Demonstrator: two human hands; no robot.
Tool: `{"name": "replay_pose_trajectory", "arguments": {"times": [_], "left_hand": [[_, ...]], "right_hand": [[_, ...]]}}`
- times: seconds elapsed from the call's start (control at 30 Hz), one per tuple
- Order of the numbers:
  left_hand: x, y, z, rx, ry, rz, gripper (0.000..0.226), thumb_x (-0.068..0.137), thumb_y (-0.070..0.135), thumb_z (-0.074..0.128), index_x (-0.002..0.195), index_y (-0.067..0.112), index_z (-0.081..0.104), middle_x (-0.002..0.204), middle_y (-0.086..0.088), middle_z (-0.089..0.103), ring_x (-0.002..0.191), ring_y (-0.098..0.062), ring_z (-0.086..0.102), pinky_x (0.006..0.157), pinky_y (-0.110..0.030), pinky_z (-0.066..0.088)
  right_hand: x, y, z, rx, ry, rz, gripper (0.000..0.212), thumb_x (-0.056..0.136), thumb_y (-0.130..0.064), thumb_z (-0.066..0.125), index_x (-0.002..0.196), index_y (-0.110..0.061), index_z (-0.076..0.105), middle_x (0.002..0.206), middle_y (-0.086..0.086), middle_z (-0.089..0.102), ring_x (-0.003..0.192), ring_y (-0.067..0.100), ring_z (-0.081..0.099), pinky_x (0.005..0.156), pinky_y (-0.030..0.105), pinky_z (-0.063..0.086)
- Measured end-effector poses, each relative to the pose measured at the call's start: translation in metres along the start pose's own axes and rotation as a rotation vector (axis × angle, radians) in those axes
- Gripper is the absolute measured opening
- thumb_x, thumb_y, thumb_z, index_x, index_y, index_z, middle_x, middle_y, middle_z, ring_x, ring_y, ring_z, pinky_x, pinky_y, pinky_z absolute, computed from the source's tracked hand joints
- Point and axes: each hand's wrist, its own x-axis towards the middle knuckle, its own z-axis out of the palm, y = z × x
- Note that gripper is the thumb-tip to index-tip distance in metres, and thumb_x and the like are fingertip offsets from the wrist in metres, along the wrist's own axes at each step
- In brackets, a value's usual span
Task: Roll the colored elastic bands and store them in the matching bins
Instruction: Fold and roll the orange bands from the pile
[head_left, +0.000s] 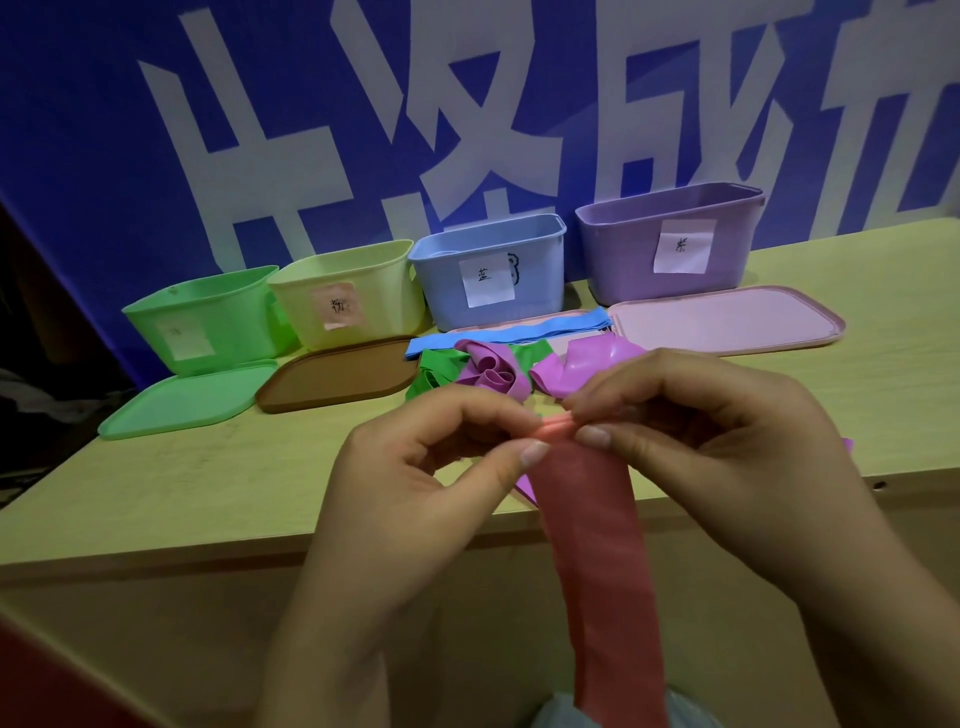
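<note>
rolling the pink band, first turns only

you hold the pink band (587, 499) above the near edge of the table (156, 499). both hands pinch its top end: left hand (415, 467) and right hand (722, 431), thumbs and forefingers meeting on a small tight roll. the rest of the strip hangs straight down toward your lap, unrolled.

step in hand, as i read it: starting the roll. almost the whole length is left.

next move calls for turning the roll evenly downward, edges kept square so it does not cone, and light tension on the tail.

the yellow bin (348, 296) carries a pink label; likely the match, though the writing is too small to read. green bin (208, 322), blue bin (491, 270), purple bin (670, 244) stand in the same row, all open, lids lying in front.

purple bands (498, 371), green bands (434, 371) and a blue band (550, 327) lie loose mid-table, not yet rolled.
</note>
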Motion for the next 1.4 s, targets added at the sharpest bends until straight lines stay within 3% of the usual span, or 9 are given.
{"name": "replay_pose_trajectory", "arguments": {"times": [0.1, 0.23, 0.4, 0.47, 0.6, 0.73, 0.87, 1.13, 1.4], "left_hand": [[0.001, -0.001, 0.000, -0.052, -0.012, -0.007, 0.017, 0.069, 0.009, 0.073, 0.080, 0.021, 0.072, 0.076, 0.008, 0.072, 0.069, -0.002, 0.066, 0.062, -0.012, 0.049], [0.002, -0.004, -0.001, -0.140, -0.042, -0.047, 0.016, 0.067, 0.012, 0.078, 0.081, 0.016, 0.073, 0.078, 0.003, 0.073, 0.071, -0.006, 0.068, 0.065, -0.016, 0.052], [0.001, -0.008, 0.001, -0.168, -0.030, -0.067, 0.021, 0.065, 0.015, 0.079, 0.084, 0.016, 0.071, 0.079, 0.002, 0.073, 0.072, -0.005, 0.067, 0.065, -0.015, 0.051], [0.001, -0.009, 0.003, -0.161, -0.009, -0.060, 0.021, 0.066, 0.010, 0.078, 0.085, 0.016, 0.071, 0.079, 0.001, 0.073, 0.072, -0.005, 0.067, 0.065, -0.014, 0.051], [0.001, -0.010, 0.005, -0.167, 0.017, -0.061, 0.021, 0.066, 0.020, 0.077, 0.086, 0.019, 0.071, 0.083, 0.003, 0.073, 0.076, -0.006, 0.068, 0.068, -0.014, 0.051], [0.000, -0.008, 0.009, -0.150, 0.070, -0.051, 0.018, 0.067, 0.006, 0.073, 0.080, 0.018, 0.072, 0.079, 0.005, 0.073, 0.073, -0.003, 0.068, 0.066, -0.012, 0.050], [0.001, -0.007, 0.014, -0.173, 0.137, -0.052, 0.015, 0.068, 0.008, 0.076, 0.081, 0.013, 0.071, 0.076, 0.007, 0.073, 0.069, 0.000, 0.066, 0.064, -0.011, 0.049], [-0.001, -0.006, 0.017, -0.168, 0.161, -0.024, 0.016, 0.069, 0.006, 0.072, 0.080, 0.017, 0.072, 0.075, 0.007, 0.073, 0.071, -0.002, 0.067, 0.064, -0.012, 0.050], [0.000, -0.010, 0.014, -0.174, 0.168, -0.036, 0.018, 0.070, 0.004, 0.072, 0.076, 0.019, 0.065, 0.077, 0.002, 0.070, 0.073, -0.008, 0.067, 0.067, -0.019, 0.052]], "right_hand": [[0.000, 0.002, 0.000, -0.018, 0.019, -0.025, 0.011, 0.075, -0.024, 0.066, 0.085, -0.029, 0.068, 0.086, -0.012, 0.069, 0.084, 0.006, 0.067, 0.073, 0.014, 0.050], [-0.002, 0.003, 0.001, 0.022, 0.029, -0.014, 0.021, 0.076, -0.010, 0.067, 0.084, -0.029, 0.067, 0.087, -0.014, 0.069, 0.088, 0.007, 0.067, 0.076, 0.017, 0.050], [-0.005, 0.003, 0.005, 0.095, 0.070, 0.038, 0.007, 0.075, -0.022, 0.062, 0.075, -0.028, 0.066, 0.084, -0.014, 0.070, 0.084, 0.004, 0.067, 0.073, 0.012, 0.049], [-0.005, 0.004, 0.006, 0.082, 0.086, 0.039, 0.008, 0.075, -0.023, 0.062, 0.073, -0.029, 0.067, 0.085, -0.014, 0.070, 0.084, 0.004, 0.067, 0.073, 0.011, 0.049], [-0.005, 0.005, 0.007, 0.087, 0.111, 0.057, 0.011, 0.072, -0.016, 0.071, 0.071, -0.026, 0.068, 0.085, -0.014, 0.070, 0.084, 0.003, 0.067, 0.073, 0.010, 0.049], [-0.009, 0.008, 0.012, 0.180, 0.151, 0.104, 0.005, 0.072, -0.025, 0.068, 0.077, -0.024, 0.069, 0.091, -0.011, 0.072, 0.090, 0.007, 0.068, 0.076, 0.017, 0.052], [-0.010, 0.007, 0.021, 0.263, 0.229, 0.150, 0.010, 0.071, -0.009, 0.071, 0.075, -0.018, 0.069, 0.097, -0.006, 0.071, 0.096, 0.007, 0.067, 0.078, 0.015, 0.050], [-0.008, 0.002, 0.025, 0.298, 0.320, 0.209, 0.017, 0.074, -0.003, 0.070, 0.073, -0.020, 0.068, 0.077, -0.012, 0.071, 0.077, 0.002, 0.067, 0.067, 0.010, 0.049], [-0.008, 0.001, 0.029, 0.234, 0.320, 0.153, 0.017, 0.070, -0.007, 0.069, 0.081, -0.021, 0.066, 0.078, -0.011, 0.070, 0.075, 0.001, 0.066, 0.068, 0.009, 0.048]]}}
